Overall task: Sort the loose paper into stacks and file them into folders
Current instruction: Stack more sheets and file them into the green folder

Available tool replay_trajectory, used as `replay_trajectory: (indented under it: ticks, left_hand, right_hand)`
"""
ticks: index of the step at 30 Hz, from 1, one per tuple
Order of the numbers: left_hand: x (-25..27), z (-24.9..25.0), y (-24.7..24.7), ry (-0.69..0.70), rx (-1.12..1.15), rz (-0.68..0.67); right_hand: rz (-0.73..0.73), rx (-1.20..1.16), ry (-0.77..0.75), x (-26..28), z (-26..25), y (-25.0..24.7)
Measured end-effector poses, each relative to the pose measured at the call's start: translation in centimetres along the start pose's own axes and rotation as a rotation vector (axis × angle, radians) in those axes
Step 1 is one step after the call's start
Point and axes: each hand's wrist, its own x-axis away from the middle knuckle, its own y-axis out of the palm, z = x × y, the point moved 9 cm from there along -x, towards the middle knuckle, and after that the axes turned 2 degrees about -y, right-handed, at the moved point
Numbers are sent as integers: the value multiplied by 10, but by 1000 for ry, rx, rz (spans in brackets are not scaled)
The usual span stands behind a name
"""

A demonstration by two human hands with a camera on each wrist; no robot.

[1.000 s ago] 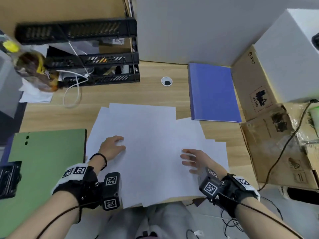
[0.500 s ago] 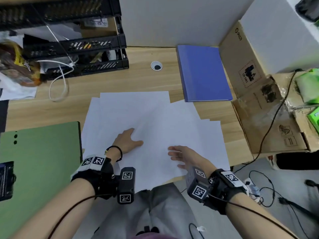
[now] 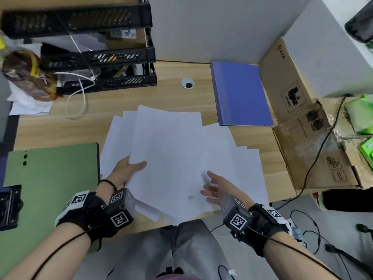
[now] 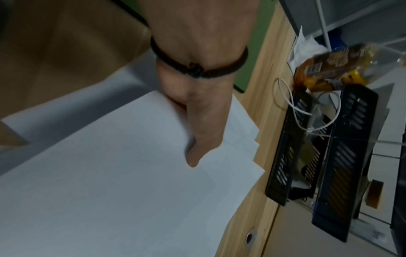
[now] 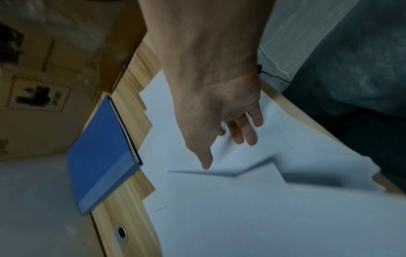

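Left hand [image 3: 129,170] pinches the near-left edge of the top sheet [image 3: 167,150], thumb on top and fingers tucked under, lifting that side off the spread of loose paper [image 3: 238,172] on the counter [image 3: 141,98]. In the left wrist view the thumb [image 4: 202,139] lies flat on the sheet, with more sheet corners fanned out just beyond it. Right hand [image 3: 218,188] hovers over the paper with its fingers spread and relaxed, holding nothing; whether the fingertips touch the paper I cannot tell. In the right wrist view a raised sheet edge shows just ahead of its fingers [image 5: 243,132]. A green folder [image 3: 50,178] lies closed just left of the left hand, touching the paper's edge. A blue folder [image 3: 242,93] lies closed well ahead of the right hand, its near corner beside the paper. Black trays [image 3: 96,57] stand far ahead of the left hand, and a cardboard box [image 3: 302,126] sits to the right of the right hand.
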Motion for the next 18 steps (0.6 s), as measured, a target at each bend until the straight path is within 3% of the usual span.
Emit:
replay_trajectory:
  ticks: [4, 8, 11, 13, 15, 18]
  left_hand:
    - [20, -21, 6, -22, -54, -92]
    - [34, -28, 13, -4, -114, -167]
    - [34, -22, 4, 35, -142, -142]
    - [22, -10, -17, 108, -151, 32]
    - [11, 6, -52, 199, -188, 309]
    - [-4, 21, -87, 258, -458, 556]
  right_hand:
    - [-85, 229, -51, -3, -24, 45]
    - [-44, 552, -110, -20, -32, 62]
    - [-41, 572, -196, -10, -42, 66]
    - [3, 542, -247, -8, -47, 55]
    - [78, 508, -275, -9, -52, 40]
    - [158, 419, -256, -8, -53, 16]
